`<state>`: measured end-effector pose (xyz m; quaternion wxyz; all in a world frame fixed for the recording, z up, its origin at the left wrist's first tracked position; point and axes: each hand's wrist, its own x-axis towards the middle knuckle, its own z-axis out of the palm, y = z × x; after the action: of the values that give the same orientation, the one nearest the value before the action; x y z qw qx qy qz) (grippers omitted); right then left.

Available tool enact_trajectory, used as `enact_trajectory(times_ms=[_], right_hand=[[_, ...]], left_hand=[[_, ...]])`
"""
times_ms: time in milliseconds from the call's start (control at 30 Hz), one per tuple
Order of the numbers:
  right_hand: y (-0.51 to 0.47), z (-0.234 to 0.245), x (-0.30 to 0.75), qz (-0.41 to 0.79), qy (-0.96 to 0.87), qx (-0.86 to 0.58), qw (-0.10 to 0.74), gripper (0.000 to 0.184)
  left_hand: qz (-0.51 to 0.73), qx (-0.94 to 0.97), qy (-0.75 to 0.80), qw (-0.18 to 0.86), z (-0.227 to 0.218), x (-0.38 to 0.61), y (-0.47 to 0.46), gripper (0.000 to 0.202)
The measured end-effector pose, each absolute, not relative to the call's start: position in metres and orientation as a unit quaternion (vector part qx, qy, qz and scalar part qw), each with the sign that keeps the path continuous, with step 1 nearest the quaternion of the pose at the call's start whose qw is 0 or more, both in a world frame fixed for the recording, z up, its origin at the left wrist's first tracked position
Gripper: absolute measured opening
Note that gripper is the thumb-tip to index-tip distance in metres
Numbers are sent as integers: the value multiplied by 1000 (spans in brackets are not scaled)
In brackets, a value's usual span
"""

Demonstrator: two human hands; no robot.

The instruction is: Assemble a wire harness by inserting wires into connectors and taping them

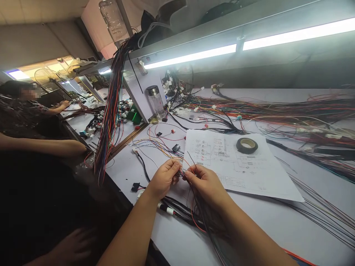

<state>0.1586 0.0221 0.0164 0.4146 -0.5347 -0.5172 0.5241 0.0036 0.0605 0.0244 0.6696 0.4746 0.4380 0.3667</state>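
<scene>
Between the two hands, just over the bench [172, 238], are the wires [182, 172] being worked. The left hand [166, 174] pinches them between thumb and fingers; the right hand [204, 180] grips the same bunch just beside it, thumb laid along the strands. One dark strand stands up past the right hand's fingers. The step in hand looks like fine fingertip work at the wire ends, though the fingers hide exactly what is being done there. As I judge it, the next move calls for a steady pinch on the right, so the strands stay together, and a light touch on the left.

Below the right hand a dark cable [205, 218] runs down toward the person, with an orange wire [195, 221] looping beside it. Under the left hand lies a white plug [166, 209], and left of that hand a black plug [135, 187]. Just beyond the right hand lies the paper [273, 181], bearing the tape [246, 150]. Beyond the left hand sits a block [175, 148]; farther off stand a bottle [156, 104] and, to its left, a hanging bundle [111, 111]. Long wires [277, 109] stretch across the back, beneath the lamp [194, 55].
</scene>
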Motion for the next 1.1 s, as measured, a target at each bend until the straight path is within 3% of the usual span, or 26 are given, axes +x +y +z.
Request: enact_trajectory(times_ms=[333, 1100], right_hand=[[22, 14, 159, 570, -479, -513, 428, 27], [27, 9, 157, 488, -525, -550, 427, 23]], left_hand=[[366, 470, 443, 670, 25, 3, 60, 30], [358, 488, 461, 649, 18, 2, 64, 24]])
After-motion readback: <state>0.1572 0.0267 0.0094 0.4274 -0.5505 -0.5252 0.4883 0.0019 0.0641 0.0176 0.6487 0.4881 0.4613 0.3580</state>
